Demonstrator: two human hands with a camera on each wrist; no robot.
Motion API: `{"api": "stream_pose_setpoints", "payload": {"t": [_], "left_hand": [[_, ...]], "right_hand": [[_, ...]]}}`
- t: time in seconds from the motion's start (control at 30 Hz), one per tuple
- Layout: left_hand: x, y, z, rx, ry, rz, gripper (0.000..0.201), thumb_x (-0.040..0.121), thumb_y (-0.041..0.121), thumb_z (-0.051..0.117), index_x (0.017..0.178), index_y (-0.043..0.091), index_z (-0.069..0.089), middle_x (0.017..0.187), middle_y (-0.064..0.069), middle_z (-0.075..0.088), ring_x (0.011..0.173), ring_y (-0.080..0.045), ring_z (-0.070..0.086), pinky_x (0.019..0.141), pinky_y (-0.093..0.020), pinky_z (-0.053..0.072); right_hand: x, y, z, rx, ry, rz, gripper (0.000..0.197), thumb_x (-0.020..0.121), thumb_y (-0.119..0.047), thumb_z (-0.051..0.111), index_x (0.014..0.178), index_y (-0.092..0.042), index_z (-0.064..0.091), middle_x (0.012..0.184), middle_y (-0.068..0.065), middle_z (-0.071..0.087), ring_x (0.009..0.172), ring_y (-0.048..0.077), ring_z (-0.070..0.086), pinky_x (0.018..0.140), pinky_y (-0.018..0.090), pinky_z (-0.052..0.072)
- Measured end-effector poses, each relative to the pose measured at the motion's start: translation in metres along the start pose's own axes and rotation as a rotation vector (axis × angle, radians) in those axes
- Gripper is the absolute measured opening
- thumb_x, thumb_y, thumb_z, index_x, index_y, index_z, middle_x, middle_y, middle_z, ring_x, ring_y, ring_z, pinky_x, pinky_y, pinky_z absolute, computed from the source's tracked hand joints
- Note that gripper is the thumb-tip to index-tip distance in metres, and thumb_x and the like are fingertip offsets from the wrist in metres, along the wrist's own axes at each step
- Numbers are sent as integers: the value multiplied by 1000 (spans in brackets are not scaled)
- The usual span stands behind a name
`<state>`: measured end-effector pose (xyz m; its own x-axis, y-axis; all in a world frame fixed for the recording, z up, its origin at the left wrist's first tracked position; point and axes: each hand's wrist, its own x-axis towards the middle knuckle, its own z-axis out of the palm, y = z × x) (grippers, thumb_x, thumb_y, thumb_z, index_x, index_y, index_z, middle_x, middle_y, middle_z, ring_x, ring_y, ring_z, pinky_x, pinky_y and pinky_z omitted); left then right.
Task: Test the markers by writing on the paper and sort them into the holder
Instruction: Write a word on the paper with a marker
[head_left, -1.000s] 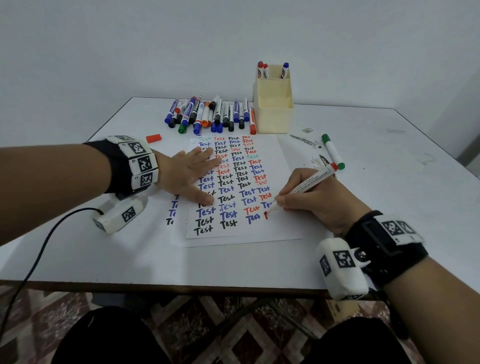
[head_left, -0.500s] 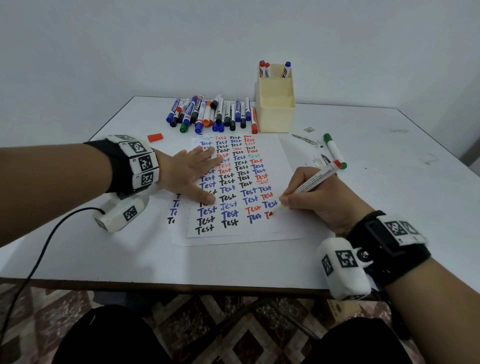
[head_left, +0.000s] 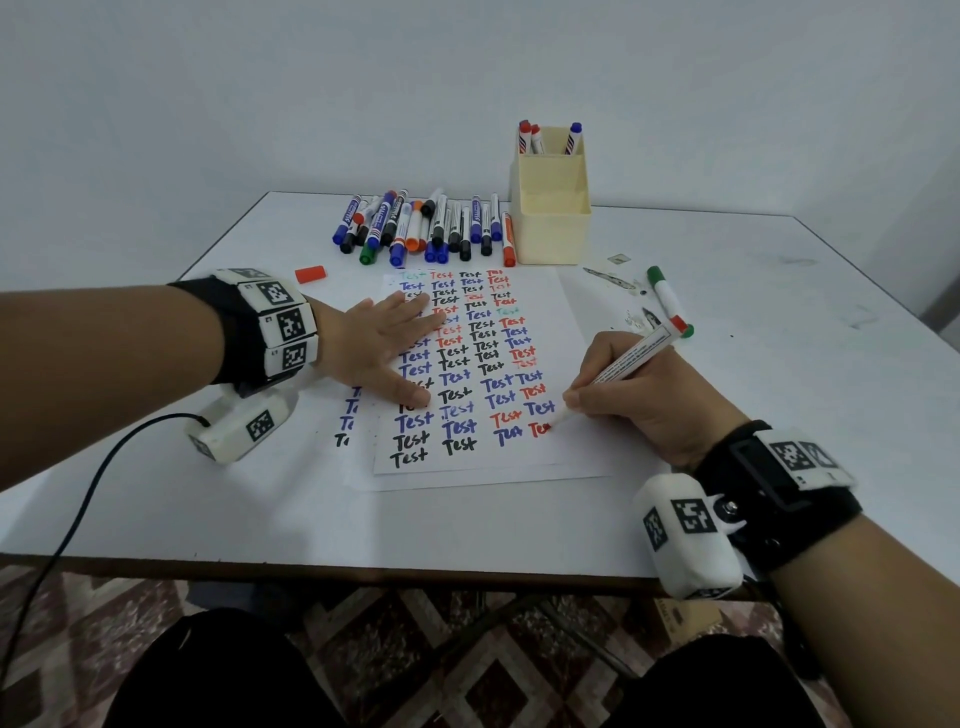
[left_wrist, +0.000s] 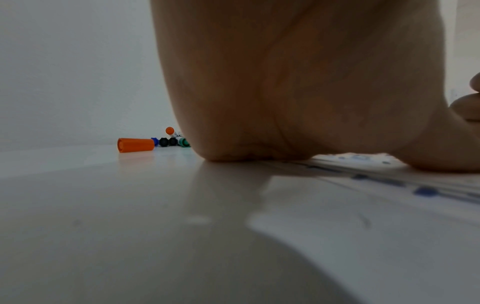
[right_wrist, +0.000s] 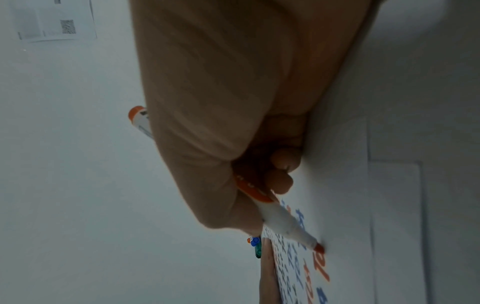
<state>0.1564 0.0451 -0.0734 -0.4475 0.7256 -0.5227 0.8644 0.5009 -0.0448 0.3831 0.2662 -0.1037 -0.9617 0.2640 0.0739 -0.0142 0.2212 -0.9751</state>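
Right grip (head_left: 631, 402) clenched round marker (head_left: 626, 361) low on barrel, tip on paper (head_left: 566, 312) mid-word. Left hand (head_left: 382, 345) flat, pinning sheet. Marker looks light, stiff, smooth; best held near tip.

Lower sheet (head_left: 358, 415) — mostly covered
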Motion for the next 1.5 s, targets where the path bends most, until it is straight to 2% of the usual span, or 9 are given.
{"api": "stream_pose_setpoints", "payload": {"t": [0.17, 0.3, 0.53, 0.67, 0.77, 0.9, 1.2, 1.33, 1.5], "left_hand": [[0, 0, 0, -1, 1, 3, 146, 38, 107, 20, 154, 31, -24, 162, 2, -30, 150, -22, -24, 122, -46, -7], [0, -1, 0, -2, 5, 3, 139, 45, 102, 25, 154, 31, -23, 162, 2, -30, 150, -21, -23, 121, -45, -7], [1, -2, 0, -3, 0, 0, 136, 47, 100, 27, 154, 33, -24, 162, 3, -31, 150, -21, -24, 121, -45, -7], [4, -4, 1, -2, 1, 4, 138, 45, 103, 27, 153, 34, -24, 162, 3, -31, 150, -21, -24, 121, -45, -8], [6, -7, 3, -1, 9, 7, 140, 44, 104, 26, 153, 34, -24, 162, 4, -31, 150, -21, -24, 121, -47, -7], [6, -7, 1, 2, 7, 11, 139, 45, 103, 28, 154, 33, -24, 162, 3, -30, 150, -21, -24, 123, -48, -7], [8, -14, 2, -42, 37, 19, 125, 63, 93, 49, 155, 40, -18, 162, 12, -27, 151, -18, -22, 121, -46, -8], [7, -12, 0, -91, 111, 27, 120, 65, 85, 54, 159, 36, -3, 166, 11, -13, 153, -16, -8, 122, -44, 3], [7, -36, -8, -92, 404, -23, 88, 82, 79, 45, 154, 32, 30, 161, 2, 24, 145, -23, 23, 117, -47, 25]], "right_hand": [[1, 1, -1, 15, -6, -2, 29, 78, 7, 80, 65, -14, 65, 62, 5, 59, 59, 12, 53, 57, 20, 42], [2, 2, -2, 31, 19, 2, 21, 70, -10, 81, 62, -21, 66, 63, 2, 59, 59, 11, 52, 56, 20, 40], [2, 3, -2, 46, 16, 11, 20, 66, -8, 80, 61, -19, 64, 60, 2, 57, 57, 12, 50, 55, 20, 38], [3, 4, -2, 49, 16, 4, 29, 73, 0, 80, 61, -20, 63, 60, 0, 56, 57, 11, 48, 55, 21, 36], [6, 3, -1, 167, 93, 30, 37, 82, 11, 71, 61, -19, 64, 61, 6, 55, 55, 16, 47, 53, 25, 35], [15, -7, -2, 411, 171, 67, 26, 88, 9, 66, 71, -10, 65, 71, 14, 62, 56, 20, 55, 51, 22, 46], [57, -34, 14, 657, 224, 62, 18, 93, -1, 68, 77, -9, 70, 71, 7, 68, 60, 15, 64, 54, 18, 53], [69, -15, 24, 710, 222, 119, 7, 90, 2, 69, 91, -4, 67, 81, 13, 72, 68, 18, 69, 60, 20, 58], [72, 0, 19, 761, 205, 204, 19, 83, 2, 70, 102, -2, 66, 92, 18, 74, 77, 22, 74, 66, 23, 60]]}}
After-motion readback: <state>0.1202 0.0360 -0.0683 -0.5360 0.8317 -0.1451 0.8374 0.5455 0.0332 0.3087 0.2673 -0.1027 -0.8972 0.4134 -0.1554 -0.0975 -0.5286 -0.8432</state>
